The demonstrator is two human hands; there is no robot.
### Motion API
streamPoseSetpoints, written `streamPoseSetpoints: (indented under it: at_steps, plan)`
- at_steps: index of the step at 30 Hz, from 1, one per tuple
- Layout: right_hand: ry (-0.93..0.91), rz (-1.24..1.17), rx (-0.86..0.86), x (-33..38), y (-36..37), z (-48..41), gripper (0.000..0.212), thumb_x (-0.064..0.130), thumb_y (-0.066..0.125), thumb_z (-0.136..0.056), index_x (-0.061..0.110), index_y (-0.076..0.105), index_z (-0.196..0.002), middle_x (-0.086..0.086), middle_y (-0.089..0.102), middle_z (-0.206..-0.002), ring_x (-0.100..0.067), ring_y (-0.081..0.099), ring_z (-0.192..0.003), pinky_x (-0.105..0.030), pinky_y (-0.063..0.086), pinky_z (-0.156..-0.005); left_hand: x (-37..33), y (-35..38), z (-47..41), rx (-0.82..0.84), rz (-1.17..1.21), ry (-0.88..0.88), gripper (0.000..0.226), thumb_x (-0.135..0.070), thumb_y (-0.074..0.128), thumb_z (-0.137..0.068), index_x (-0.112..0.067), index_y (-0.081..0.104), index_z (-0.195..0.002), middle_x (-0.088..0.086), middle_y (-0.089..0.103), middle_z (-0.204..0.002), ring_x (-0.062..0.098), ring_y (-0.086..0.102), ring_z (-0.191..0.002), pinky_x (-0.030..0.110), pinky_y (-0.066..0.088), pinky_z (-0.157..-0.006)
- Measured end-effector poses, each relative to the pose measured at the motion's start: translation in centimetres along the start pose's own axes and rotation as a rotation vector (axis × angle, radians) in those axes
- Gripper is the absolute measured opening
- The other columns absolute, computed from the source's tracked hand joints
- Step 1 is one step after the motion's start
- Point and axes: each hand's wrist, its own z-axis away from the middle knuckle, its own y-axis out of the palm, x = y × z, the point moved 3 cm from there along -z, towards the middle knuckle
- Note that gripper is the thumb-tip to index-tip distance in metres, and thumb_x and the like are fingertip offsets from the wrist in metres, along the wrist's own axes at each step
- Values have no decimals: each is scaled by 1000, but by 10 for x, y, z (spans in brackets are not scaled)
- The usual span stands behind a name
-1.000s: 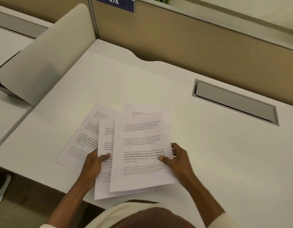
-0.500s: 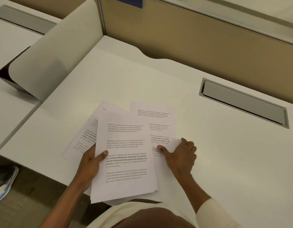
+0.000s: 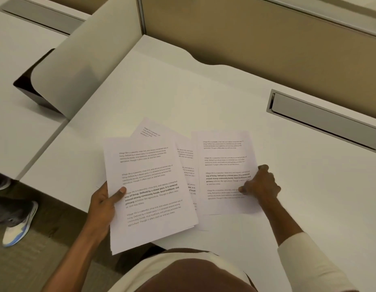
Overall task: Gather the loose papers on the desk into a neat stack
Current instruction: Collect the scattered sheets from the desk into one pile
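Several white printed sheets lie on the white desk (image 3: 182,91). My left hand (image 3: 104,202) grips a small stack of papers (image 3: 149,186) by its left edge, thumb on top; the stack's lower end hangs past the desk's front edge. My right hand (image 3: 260,184) pinches the right edge of a single sheet (image 3: 224,165), thumb on the page. Between them a partly covered sheet (image 3: 186,165) lies flat. Another sheet (image 3: 150,129) pokes out at an angle behind the stack.
A grey cable hatch (image 3: 324,121) is set into the desk at the right. A tan partition (image 3: 267,39) closes the back. A curved white divider (image 3: 85,57) stands at the left. A shoe (image 3: 18,226) rests on the floor at the lower left.
The stack in my left hand has shifted left. My right hand has taken hold of a single sheet and drawn it out to the right of the pile.
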Motion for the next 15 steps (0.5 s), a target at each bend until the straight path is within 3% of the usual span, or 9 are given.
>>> streamPoseSetpoints:
  at_steps: [2,3,5,6,10,15]
  plan:
    - [15,-210,-28,-12,-3,0,71,20,97,-71,15,62,-132,-13,72,-131,-38,69,-121,-52,52,-110,2,-1,1,11,-8,-6,31,-8,67,-105,-28,76,-126,-3,85,-120,22,84,-102,33,70,-74]
    - [33,-294,-45,-18,-4,2,51,17,95,-70,18,70,-116,-12,76,-121,-38,71,-112,-53,56,-105,4,-1,2,16,-15,-9,31,-7,66,-105,-27,76,-126,-4,85,-120,21,84,-101,33,70,-74]
    - [36,-371,-36,-27,-3,4,24,12,89,-70,19,75,-89,-14,81,-105,-39,74,-95,-53,63,-95,6,-1,3,19,-21,-13,30,-7,65,-106,-26,75,-126,-4,85,-119,21,84,-99,33,70,-73]
    - [32,-402,-20,-31,-1,5,19,10,87,-72,17,77,-86,-15,82,-101,-40,74,-92,-53,64,-92,8,-1,4,20,-18,-13,30,-6,65,-106,-25,75,-127,-4,85,-119,21,84,-100,34,70,-74]
    - [14,-505,-3,-46,0,3,22,14,88,-82,10,82,-103,-14,81,-101,-40,75,-95,-54,64,-94,14,0,9,15,-45,-7,30,-7,65,-106,-26,75,-126,-5,86,-117,21,84,-99,33,70,-72]
    - [-45,-496,6,-54,-1,3,40,17,89,-82,8,78,-119,-16,80,-119,-42,74,-106,-53,61,-99,24,1,22,-6,-106,13,30,-8,65,-107,-28,74,-127,-8,85,-117,20,84,-99,33,70,-72]
